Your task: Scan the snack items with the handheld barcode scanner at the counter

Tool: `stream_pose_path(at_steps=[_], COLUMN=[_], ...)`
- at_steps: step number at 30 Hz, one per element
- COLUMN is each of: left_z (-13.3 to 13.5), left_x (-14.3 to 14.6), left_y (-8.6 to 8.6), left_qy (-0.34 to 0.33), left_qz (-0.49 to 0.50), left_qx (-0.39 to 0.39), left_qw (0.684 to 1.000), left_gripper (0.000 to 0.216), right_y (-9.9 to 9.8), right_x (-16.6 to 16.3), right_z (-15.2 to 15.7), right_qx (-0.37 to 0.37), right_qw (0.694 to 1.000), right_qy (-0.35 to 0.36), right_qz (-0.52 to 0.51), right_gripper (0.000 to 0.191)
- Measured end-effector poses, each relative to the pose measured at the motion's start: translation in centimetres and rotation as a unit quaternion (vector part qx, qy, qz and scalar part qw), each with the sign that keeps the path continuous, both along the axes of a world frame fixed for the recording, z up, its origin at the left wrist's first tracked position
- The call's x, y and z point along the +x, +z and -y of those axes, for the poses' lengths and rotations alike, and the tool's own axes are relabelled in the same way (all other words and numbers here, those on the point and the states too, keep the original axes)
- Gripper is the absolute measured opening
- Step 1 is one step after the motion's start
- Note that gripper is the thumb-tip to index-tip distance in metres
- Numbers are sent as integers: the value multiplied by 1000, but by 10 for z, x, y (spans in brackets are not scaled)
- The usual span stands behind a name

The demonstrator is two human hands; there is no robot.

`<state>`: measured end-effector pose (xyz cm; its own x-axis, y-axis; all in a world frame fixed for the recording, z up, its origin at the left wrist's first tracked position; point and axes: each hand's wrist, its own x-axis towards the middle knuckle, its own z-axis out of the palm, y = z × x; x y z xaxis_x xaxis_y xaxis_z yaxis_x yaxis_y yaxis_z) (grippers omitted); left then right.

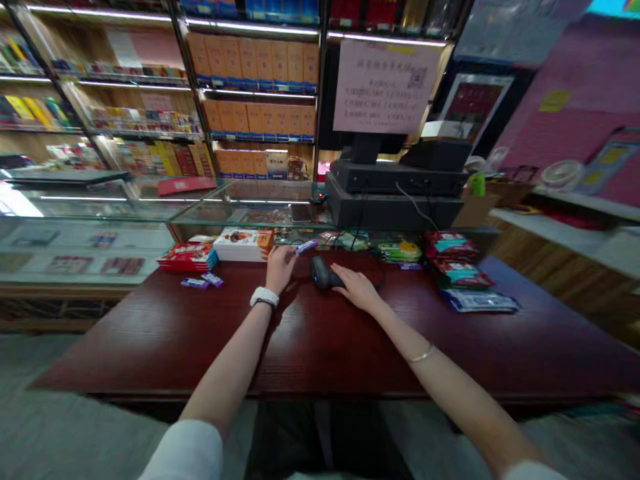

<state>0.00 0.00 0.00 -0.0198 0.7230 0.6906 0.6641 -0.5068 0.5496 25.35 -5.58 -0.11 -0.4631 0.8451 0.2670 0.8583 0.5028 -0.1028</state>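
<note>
My left hand, a white watch on its wrist, pinches the end of a small purple-and-white packet over the dark red table. To its right, my right hand is closed over the handle of a black barcode scanner, which rests low at the tabletop with its head towards my left hand. A small blue light shows on the scanner. Two similar purple packets lie on the table to the left. My fingers partly cover both held things.
White boxes and red packs are stacked at the back left. Red snack bags and a blue-and-white packet lie on the right. Behind stand a glass counter and a monitor with a paper sign.
</note>
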Motion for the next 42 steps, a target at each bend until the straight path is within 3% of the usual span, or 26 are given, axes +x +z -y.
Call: stream_pose_path(at_steps=[8,15,21,31,42], left_z=[-3,-3,-3,-4,-1], left_x=[-2,-2,-2,-4,-2], left_y=[-2,-2,-4,-9,-5], left_qy=[6,6,13,17,19], left_qz=[24,32,-4,-66,-50], left_qx=[-6,-6,-5,-6,-16], left_qw=[1000,999,1000,998,998], left_gripper=[8,7,6,6,9], right_y=[6,23,27,22,24], right_x=[5,17,25,28,26], right_z=[4,7,8,3,4], right_qx=[47,45,15,8,1], right_qw=[999,982,972,969,970], right_qy=[6,79,77,58,61], right_qz=[16,-165,-222,-239,-234], right_gripper=[55,52,49,49,49])
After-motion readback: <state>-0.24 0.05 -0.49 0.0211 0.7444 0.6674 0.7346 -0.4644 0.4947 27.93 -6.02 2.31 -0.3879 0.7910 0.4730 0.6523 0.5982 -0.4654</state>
